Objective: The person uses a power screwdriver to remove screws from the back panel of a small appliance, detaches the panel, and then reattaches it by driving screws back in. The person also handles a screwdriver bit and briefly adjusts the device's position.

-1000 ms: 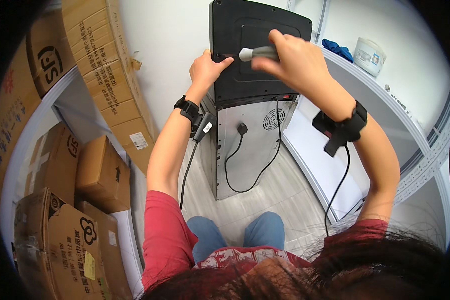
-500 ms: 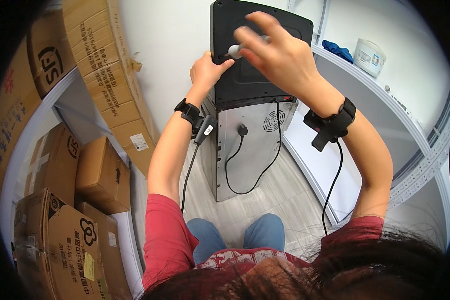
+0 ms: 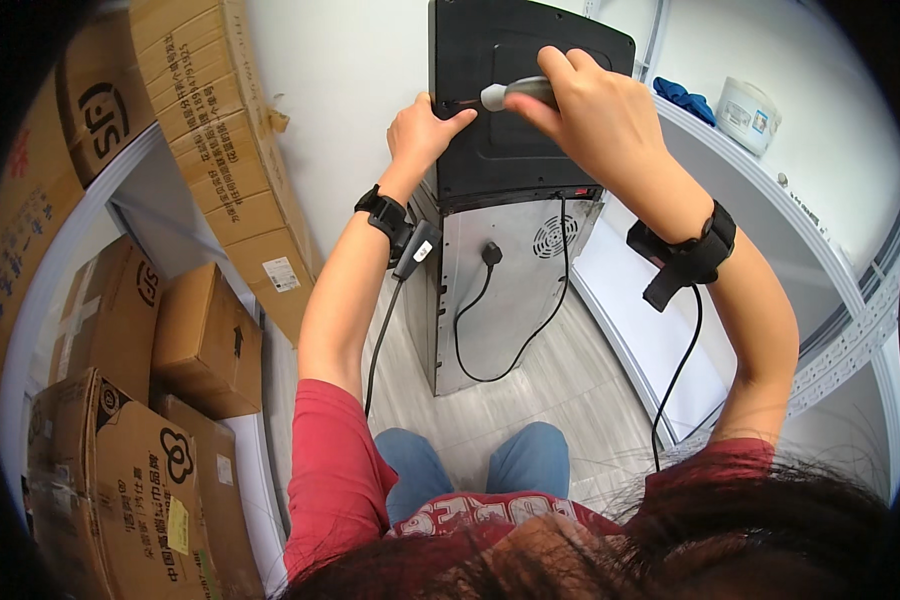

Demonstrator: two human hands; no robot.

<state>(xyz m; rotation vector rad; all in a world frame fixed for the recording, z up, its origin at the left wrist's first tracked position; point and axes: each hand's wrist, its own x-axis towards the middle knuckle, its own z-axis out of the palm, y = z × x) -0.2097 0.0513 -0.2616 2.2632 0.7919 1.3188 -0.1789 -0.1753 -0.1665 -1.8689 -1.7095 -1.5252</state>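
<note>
A tall machine stands in front of me, with a black panel [image 3: 520,160] above a grey metal back [image 3: 500,300]. My right hand [image 3: 595,105] is closed round the grey handle of a screwdriver [image 3: 495,97]. The shaft points left, and its tip meets the panel near the left edge. There my left hand [image 3: 425,135] grips that edge, thumb on the black face beside the screwdriver tip and fingers partly hidden at the side. Any screw under the tip is too small to make out.
Cardboard boxes [image 3: 205,340] fill a shelf at the left, and a tall carton [image 3: 195,130] leans beside it. A black power cord [image 3: 520,370] loops down the machine's back. At right, a white rice cooker [image 3: 746,115] and blue cloth [image 3: 684,100] sit on a curved-looking shelf.
My right hand has gone from loosely spread, blurred fingers to a closed grip round the screwdriver handle. The left hand stays at the panel's edge; the whole view has shifted slightly.
</note>
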